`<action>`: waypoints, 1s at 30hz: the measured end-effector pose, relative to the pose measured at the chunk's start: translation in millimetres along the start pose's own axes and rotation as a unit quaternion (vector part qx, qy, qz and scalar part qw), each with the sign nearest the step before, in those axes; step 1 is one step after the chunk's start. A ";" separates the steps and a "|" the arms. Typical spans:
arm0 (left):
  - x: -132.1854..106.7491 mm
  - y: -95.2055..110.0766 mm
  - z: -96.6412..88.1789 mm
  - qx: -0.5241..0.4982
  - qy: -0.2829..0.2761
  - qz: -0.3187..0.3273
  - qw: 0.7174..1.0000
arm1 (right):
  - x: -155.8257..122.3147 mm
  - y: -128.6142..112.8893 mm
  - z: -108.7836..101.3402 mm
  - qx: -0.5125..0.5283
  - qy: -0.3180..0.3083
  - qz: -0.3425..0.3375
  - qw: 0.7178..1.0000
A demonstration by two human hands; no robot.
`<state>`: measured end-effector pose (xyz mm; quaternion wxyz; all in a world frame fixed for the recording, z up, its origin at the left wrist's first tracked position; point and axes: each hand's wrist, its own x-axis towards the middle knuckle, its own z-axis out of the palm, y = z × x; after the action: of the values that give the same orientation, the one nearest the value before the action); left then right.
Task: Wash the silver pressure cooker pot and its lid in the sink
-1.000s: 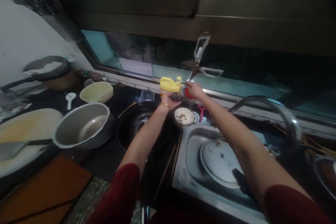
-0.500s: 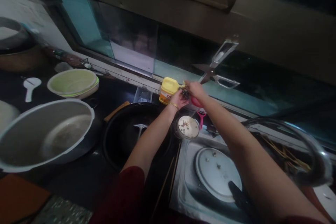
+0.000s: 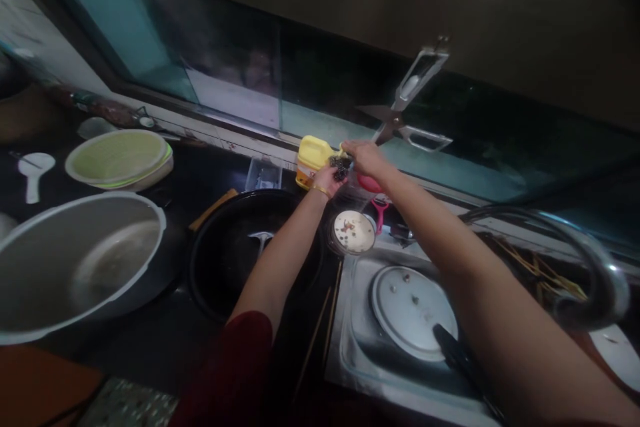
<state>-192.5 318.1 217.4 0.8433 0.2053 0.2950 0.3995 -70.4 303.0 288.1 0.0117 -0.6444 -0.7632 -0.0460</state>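
My left hand (image 3: 327,180) is closed on a dark, shiny steel wool scrubber (image 3: 341,165), palm turned up. My right hand (image 3: 364,157) reaches in from the right, its fingers pinched at the yellow neck end of a plastic jug (image 3: 314,152). The jug is tilted, its neck pointing right over the scrubber, and it has an orange label. Behind the right wrist shows part of a red round thing (image 3: 369,183). Below both hands stands a bowl with a pale inside (image 3: 354,232) and small brown bits in it.
A black basin (image 3: 197,273) with a metal-handled tool stands left of the sink (image 3: 350,340), which holds a round pot lid (image 3: 415,313). A large pot (image 3: 163,227) and green colander (image 3: 120,157) stand farther left. Scissors (image 3: 397,119) hang at the window; a faucet (image 3: 607,267) curves at right.
The view has shifted, so most things sit slightly farther left and the upper ones higher. Both hands stay at the yellow jug, and the scrubber remains in my left hand.
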 end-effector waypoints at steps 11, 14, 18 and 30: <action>-0.5 5.2 -12.2 0.035 -0.015 0.011 0.999 | -2.3 -14.1 10.3 -0.026 -0.017 0.060 0.998; -17.3 16.7 -10.1 0.077 -0.008 0.025 0.997 | 1.8 -21.7 4.6 0.013 -0.011 0.085 0.996; -62.4 14.6 -10.7 0.160 -0.043 0.038 0.985 | -53.7 -23.4 -6.0 0.115 0.075 0.106 0.985; -175.9 -279.4 9.0 0.454 -0.157 -0.135 0.867 | -546.9 -4.3 128.3 0.155 -0.096 0.516 0.837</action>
<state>-121.2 10.6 120.2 0.7381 0.5834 0.3324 0.0661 23.3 -224.1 117.9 0.0602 -0.9358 -0.3146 0.1470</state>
